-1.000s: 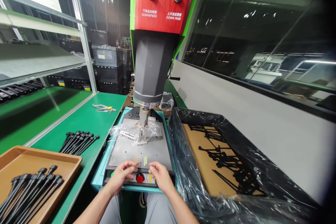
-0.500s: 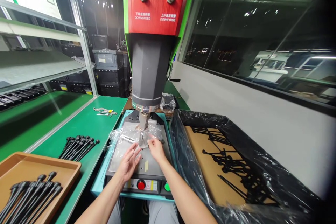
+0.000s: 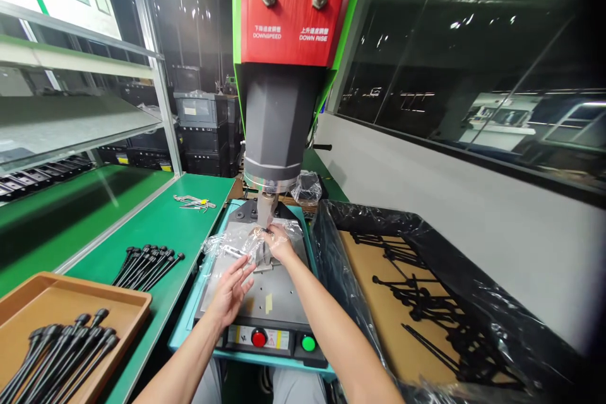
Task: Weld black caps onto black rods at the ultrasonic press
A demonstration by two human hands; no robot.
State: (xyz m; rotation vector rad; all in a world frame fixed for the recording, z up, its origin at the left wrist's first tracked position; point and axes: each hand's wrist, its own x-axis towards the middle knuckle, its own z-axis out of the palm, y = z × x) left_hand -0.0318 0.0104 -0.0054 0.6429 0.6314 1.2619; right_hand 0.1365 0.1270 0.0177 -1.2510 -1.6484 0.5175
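Note:
The red, grey and green press (image 3: 274, 113) stands in the middle, its metal tip (image 3: 266, 209) pointing down over a grey metal plate (image 3: 246, 297). Up beside that tip is my right hand (image 3: 278, 243), its fingers closed on something small and dark that I cannot make out. My left hand (image 3: 231, 290) is over the plate, palm turned inward and fingers apart, holding nothing. Clear plastic film (image 3: 218, 243) is bunched around the metal fixture (image 3: 265, 255) under the tip.
Black rods with round heads lie on the green table (image 3: 203, 240) and in an orange tray (image 3: 142, 303) at left. A bin lined with black plastic (image 3: 341, 265) holds more black parts at right. Red (image 3: 259, 338) and green (image 3: 308, 343) buttons face me.
My right hand has moved up and away from me, from beside the fixture to the metal tip. My left hand stays nearly in place. The whole view has shifted slightly.

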